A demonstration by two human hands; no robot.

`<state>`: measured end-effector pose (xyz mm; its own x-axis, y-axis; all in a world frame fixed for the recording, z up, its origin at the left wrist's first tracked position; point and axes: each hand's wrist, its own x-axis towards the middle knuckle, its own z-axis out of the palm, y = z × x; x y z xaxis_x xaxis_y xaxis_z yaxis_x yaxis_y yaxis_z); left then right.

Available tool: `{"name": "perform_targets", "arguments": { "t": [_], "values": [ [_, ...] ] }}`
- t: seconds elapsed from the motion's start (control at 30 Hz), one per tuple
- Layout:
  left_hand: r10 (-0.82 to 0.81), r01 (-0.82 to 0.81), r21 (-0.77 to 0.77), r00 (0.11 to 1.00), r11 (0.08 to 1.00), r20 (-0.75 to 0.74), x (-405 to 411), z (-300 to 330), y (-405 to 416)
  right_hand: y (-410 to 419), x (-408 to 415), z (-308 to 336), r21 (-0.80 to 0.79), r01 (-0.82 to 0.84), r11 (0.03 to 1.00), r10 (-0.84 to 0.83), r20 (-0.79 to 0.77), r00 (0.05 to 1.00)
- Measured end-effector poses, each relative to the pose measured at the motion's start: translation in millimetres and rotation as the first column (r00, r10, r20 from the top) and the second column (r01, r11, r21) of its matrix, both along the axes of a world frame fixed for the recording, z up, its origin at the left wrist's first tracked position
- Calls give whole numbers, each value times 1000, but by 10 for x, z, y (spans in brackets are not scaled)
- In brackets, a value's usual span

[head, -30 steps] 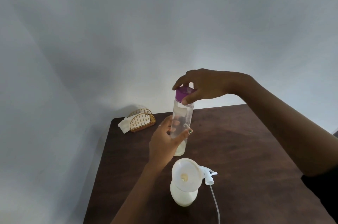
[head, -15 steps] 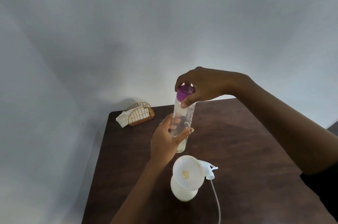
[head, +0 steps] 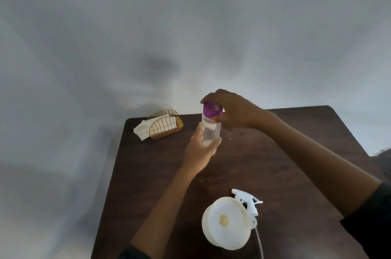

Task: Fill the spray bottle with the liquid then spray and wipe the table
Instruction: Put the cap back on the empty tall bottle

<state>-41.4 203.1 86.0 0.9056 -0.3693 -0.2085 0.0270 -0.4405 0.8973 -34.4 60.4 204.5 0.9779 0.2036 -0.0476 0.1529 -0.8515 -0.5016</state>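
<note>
A: Where's the liquid bottle relative to your hands?

B: Between them. Your left hand (head: 200, 148) is curled round the lower body of the clear bottle (head: 210, 131), thumb across the front. Your right hand (head: 230, 110) comes over the top, fingers pinching the purple cap (head: 212, 109). Bottle is held above the table (head: 296, 153), roughly upright, slightly tilted. Can't tell if the cap is loose or seated.

A: And the spray bottle?

B: On the table, near edge, closer to you than both hands and well apart from them. Neither hand touches it.

A: Counts?

B: One clear bottle, one purple cap, one spray bottle (head: 227, 223), one white trigger head (head: 248, 202) lying just beside it with its dip tube (head: 259, 241) trailing toward you. One gold wire holder (head: 166, 124) at the far left corner with white napkins (head: 143, 130) in it; napkin count unreadable.

A: How does the spray bottle look?

B: White, translucent, round body, seen almost straight down. Wide pale disc on top with a small yellowish spot at centre; could be a funnel in the neck, can't confirm. Fill level not visible.

A: The clear bottle?

B: Transparent, tall, narrow. Image is blurred there, so liquid level is unclear.
</note>
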Motion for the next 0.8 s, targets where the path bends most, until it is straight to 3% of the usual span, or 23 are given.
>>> {"name": "perform_targets", "arguments": {
  "t": [0.37,0.8],
  "values": [
    [52,-48,60,997,997,-60,1019,-302,-254,-55,1020,-725,52,150,987,-156,144,977],
    [92,-83,76,989,994,-119,1236,-607,-341,-79,1324,-931,-42,124,991,-115,185,976]
  ]
}}
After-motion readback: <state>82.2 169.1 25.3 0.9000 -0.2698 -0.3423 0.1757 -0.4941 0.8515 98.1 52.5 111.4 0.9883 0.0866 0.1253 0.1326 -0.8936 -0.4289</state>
